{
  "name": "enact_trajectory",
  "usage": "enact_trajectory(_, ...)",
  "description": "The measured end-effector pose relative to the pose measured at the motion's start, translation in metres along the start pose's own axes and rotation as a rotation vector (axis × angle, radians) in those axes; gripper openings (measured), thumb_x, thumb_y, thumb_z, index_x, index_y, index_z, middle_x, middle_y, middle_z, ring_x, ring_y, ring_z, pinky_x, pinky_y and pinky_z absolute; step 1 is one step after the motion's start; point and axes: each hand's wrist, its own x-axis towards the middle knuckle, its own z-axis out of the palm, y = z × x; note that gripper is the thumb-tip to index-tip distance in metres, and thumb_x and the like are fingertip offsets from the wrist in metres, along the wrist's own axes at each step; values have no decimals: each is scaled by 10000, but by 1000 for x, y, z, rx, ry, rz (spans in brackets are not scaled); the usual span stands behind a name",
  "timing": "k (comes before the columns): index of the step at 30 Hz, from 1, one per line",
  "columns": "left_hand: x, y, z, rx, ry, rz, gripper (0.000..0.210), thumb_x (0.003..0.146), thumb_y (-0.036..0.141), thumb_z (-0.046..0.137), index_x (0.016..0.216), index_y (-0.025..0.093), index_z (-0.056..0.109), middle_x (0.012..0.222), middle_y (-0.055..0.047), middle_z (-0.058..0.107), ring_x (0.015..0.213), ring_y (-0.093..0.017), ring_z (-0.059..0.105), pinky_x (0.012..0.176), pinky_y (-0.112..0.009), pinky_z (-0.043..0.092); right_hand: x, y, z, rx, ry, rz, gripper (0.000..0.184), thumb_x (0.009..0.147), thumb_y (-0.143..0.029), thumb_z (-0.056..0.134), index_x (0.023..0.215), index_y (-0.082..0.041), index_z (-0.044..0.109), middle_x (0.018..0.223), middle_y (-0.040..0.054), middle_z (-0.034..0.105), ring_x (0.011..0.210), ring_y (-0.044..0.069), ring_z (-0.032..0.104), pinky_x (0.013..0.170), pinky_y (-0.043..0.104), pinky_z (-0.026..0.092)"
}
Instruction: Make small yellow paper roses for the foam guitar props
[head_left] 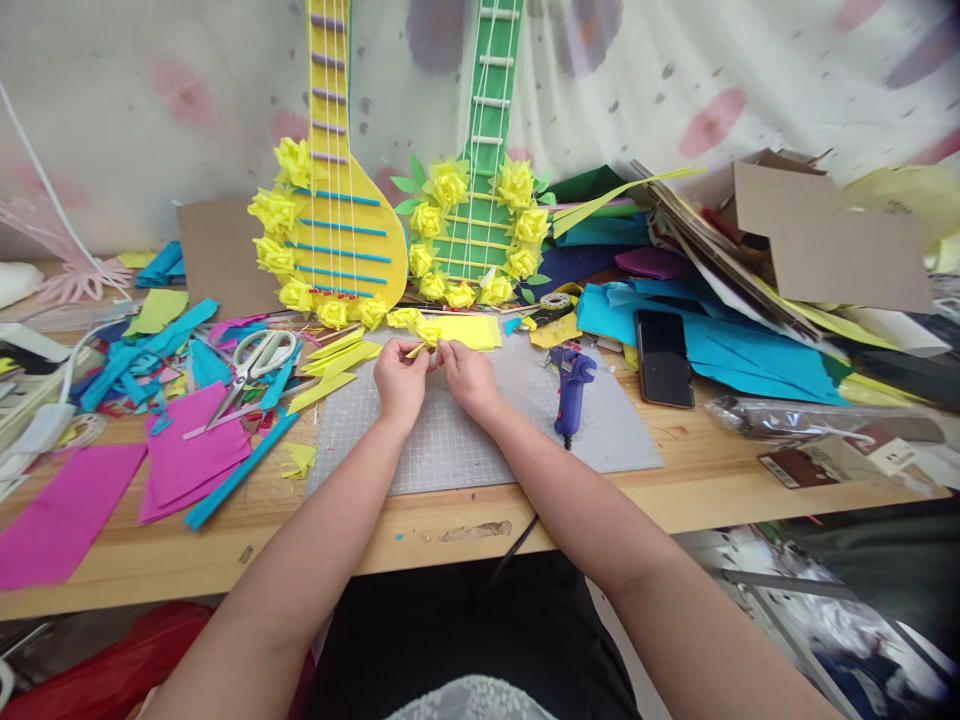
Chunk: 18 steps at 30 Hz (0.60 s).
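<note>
My left hand (403, 382) and my right hand (466, 376) are close together over the grey cutting mat (465, 450). Between their pinched fingertips is a small yellow paper flower (427, 331), partly hidden by the fingers. Just behind lies a stack of yellow paper (472, 331). Yellow paper strips (334, 370) rest to the left of my left hand. Farther back stand a yellow paper guitar (356, 225) and a green paper guitar (487, 215), both edged with yellow paper flowers. A purple glue gun (572, 390) lies on the mat to the right.
Scissors (251, 365) lie on magenta paper (195, 450) among blue scraps at the left. At the right are a black phone (664, 358), blue sheets (750, 345) and piled cardboard (825, 230). A tape dispenser (551, 308) sits behind the glue gun, whose cord crosses the table edge.
</note>
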Motion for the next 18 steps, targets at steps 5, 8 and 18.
enact_trajectory(5,1,-1,1,-61,-8,-48,166,582,181,617,672,169,478,641,21,563,595,-120,591,570,-282,507,2,2,4,94,-6,26,450,910,-401,238,744,-184,595,728,27,648,668,128,562,622,225,340)
enact_trajectory(8,1,0,2,-105,-17,-102,191,566,168,623,684,170,472,655,28,546,629,-118,592,586,-276,508,4,6,8,151,-23,41,460,909,-404,236,720,-176,589,737,30,652,681,123,562,638,218,352)
enact_trajectory(18,0,0,0,-118,-70,-107,243,535,220,682,715,158,531,697,8,583,610,-99,559,595,-264,500,4,5,6,36,-57,38,501,909,-437,196,766,-181,602,749,37,651,694,135,569,626,225,351)
